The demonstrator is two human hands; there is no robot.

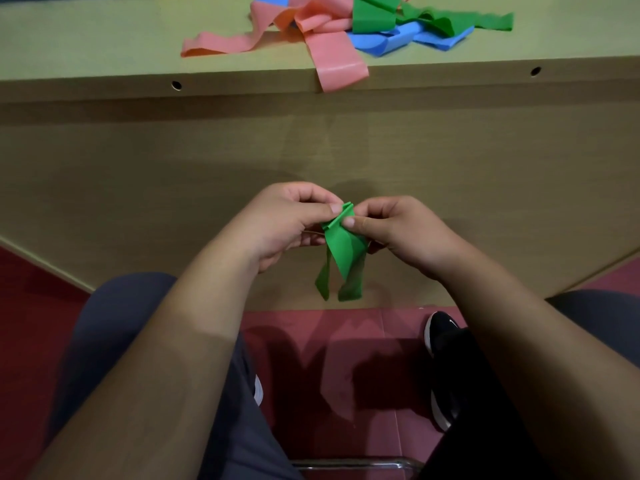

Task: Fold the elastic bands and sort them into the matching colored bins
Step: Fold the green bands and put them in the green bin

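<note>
A green elastic band [341, 251] hangs between my two hands, below the table's edge and in front of its side panel. My left hand [287, 223] pinches its folded top from the left. From the right, my right hand [398, 230] pinches the same fold with thumb and forefinger. Two loose ends of the band dangle down. On the tabletop at the back lies a tangled pile: pink bands [304, 26], green bands [415, 15] and blue bands [408, 38]. No bins are in view.
One pink band end [341, 72] droops over the front edge of the table [104, 46]. Below are my knees in dark trousers, a black shoe [441, 332], a red tiled floor [329, 358] and a chrome chair bar [353, 464].
</note>
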